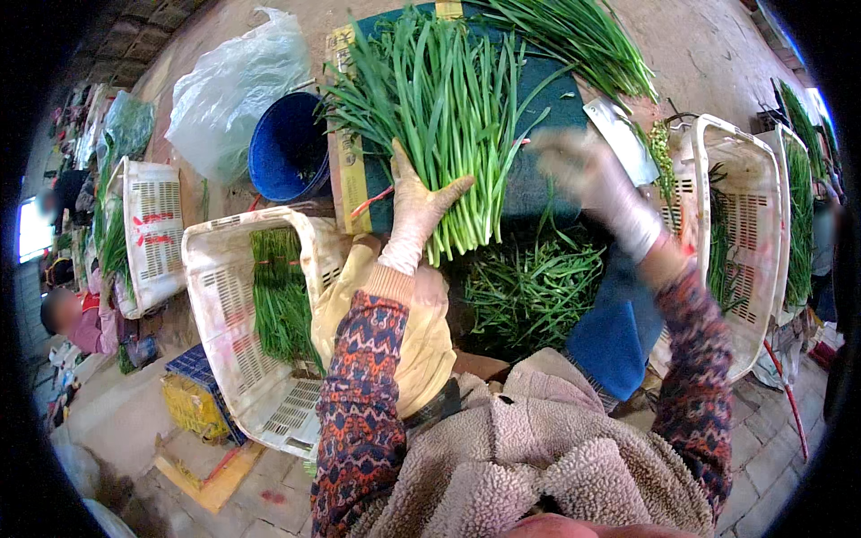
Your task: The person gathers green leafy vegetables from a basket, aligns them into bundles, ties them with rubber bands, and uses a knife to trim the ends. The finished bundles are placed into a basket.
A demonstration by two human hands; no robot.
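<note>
My left hand (420, 202), in a soiled light glove, lies with thumb and fingers spread over the lower stems of a large bundle of long green leafy stalks (451, 121), probably garlic chives. The bundle rests on a dark green cloth-like surface (538, 181) edged with yellow tape. My right hand (585, 161), also gloved, is blurred by motion over the right part of this surface; whether it holds anything cannot be told. A thin red tie (372, 202) shows left of my left hand. Another loose bundle (578, 47) lies at the top right. Below the surface are heaped green trimmings (531, 289).
A white plastic crate (229, 336) with tied greens stands at left, another crate (746, 202) at right. Behind the left crate are a blue bucket (286, 151) and a clear plastic bag (235, 87). A white flat object (622, 141) lies near my right hand. A person (94, 323) is at far left.
</note>
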